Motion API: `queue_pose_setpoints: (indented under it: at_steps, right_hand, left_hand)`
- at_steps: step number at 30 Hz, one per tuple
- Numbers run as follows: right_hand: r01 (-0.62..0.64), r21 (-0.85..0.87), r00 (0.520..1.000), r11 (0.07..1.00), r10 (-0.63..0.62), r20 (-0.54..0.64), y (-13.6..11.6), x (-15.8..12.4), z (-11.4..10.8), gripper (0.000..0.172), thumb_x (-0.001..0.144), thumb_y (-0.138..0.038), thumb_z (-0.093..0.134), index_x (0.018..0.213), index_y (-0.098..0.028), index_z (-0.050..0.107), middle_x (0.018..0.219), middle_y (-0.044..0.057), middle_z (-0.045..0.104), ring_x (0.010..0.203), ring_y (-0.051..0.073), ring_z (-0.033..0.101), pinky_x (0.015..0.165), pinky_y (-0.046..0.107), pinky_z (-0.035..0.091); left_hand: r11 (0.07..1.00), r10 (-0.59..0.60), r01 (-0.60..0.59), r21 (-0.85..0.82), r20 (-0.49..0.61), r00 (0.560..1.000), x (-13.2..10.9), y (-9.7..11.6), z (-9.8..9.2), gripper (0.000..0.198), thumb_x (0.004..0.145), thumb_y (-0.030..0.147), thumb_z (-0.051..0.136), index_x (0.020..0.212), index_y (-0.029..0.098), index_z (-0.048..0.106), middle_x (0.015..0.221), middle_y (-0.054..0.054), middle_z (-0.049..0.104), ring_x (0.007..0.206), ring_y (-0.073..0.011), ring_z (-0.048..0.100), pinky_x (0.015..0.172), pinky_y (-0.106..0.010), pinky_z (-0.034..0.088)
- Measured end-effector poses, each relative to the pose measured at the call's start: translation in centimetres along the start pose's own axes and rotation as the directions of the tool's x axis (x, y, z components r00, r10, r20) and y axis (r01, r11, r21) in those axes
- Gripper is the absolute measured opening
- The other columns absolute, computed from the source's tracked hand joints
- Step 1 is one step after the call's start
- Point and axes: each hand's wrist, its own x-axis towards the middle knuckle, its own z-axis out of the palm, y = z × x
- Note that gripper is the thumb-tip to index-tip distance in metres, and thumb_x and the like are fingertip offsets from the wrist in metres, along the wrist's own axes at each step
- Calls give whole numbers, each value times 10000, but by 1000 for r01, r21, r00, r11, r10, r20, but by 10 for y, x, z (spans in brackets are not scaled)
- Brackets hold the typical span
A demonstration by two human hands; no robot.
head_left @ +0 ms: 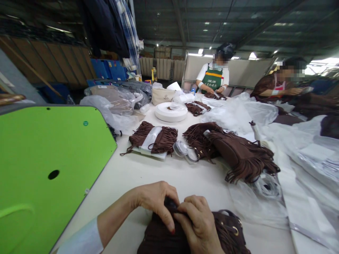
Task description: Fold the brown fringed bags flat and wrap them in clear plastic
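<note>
Brown bag (pixel 160 238), right hand (pixel 200 222) curled, pinching it, left hand (pixel 157 199) arched alongside

We see the brown bag (pixel 161 238) only in part: the bottom of the picture cuts it off, and both hands cover much of its top. The right hand (pixel 200 222) loses its wrist there too, and the sleeve (pixel 82 240) on the left arm runs out of view. The near edge of the table (pixel 127 176) lies outside our view. Left of it, the green board (pixel 53 141) is cropped. Beyond the far edge, two co-workers' heads are blurred, and we cannot read the apron's (pixel 212 78) lower line.
</note>
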Motion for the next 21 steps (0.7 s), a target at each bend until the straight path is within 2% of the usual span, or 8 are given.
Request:
queue_pose_setpoints:
  at_steps: [4,6,8,10,12,14,17,21]
  right_hand:
    - [31,26,999,999,-31,14,-1,1,2,112,779,-83,529,753,-188,557,706,4,567,664,141,508,606,278,378]
    - [19,30,999,999,-20,25,-2,1,3,127,778,-79,511,754,-193,561,710,1,574,661,139,510,613,283,381]
    - [-31,26,999,999,30,37,-3,2,4,133,773,-76,514,761,-198,566,727,2,585,676,142,520,617,283,390]
    - [-94,28,994,995,92,63,-4,2,2,131,782,-88,525,783,-208,578,752,3,596,700,147,534,621,278,408]
    - [-141,53,988,989,137,70,-2,1,-3,116,808,-136,532,844,-226,596,801,10,611,745,153,556,647,275,435]
    - [-202,83,979,976,201,20,4,1,-14,111,833,-215,530,913,-239,604,882,24,625,828,163,575,711,279,458]
    - [-352,83,928,932,359,-100,17,-1,-35,178,845,-344,506,911,-221,617,940,53,635,899,187,589,771,295,464]
    - [-484,-1,871,875,482,-91,25,-9,-58,282,825,-437,477,822,-204,636,841,58,653,800,199,615,696,303,474]
  left_hand:
    - [978,-209,199,63,224,952,17,6,3,480,375,563,803,657,199,669,544,75,491,559,-107,464,500,-201,363]
    - [968,-252,239,81,270,929,19,8,5,437,408,545,800,622,193,655,502,77,472,525,-109,454,495,-213,360]
    - [990,-142,143,12,202,969,13,6,7,412,488,529,775,701,192,671,617,58,550,618,-131,506,584,-227,400]
    - [998,-33,33,-51,-2,999,1,2,9,438,552,480,756,874,195,673,838,21,607,785,-164,541,716,-246,417]
    - [996,-77,64,-66,-216,973,-14,-3,13,494,574,414,753,1001,194,639,979,-14,600,891,-186,537,790,-265,408]
    - [987,-157,135,-90,-337,928,-26,-6,20,492,607,379,734,1049,198,619,1011,-26,595,925,-188,536,820,-271,401]
    - [987,-159,137,-85,-368,916,-29,-5,30,396,642,392,704,984,201,648,998,-24,598,941,-181,539,842,-258,389]
    - [978,-172,201,57,-327,929,-11,0,37,336,586,475,714,714,167,676,900,-21,611,816,-168,555,712,-226,409]
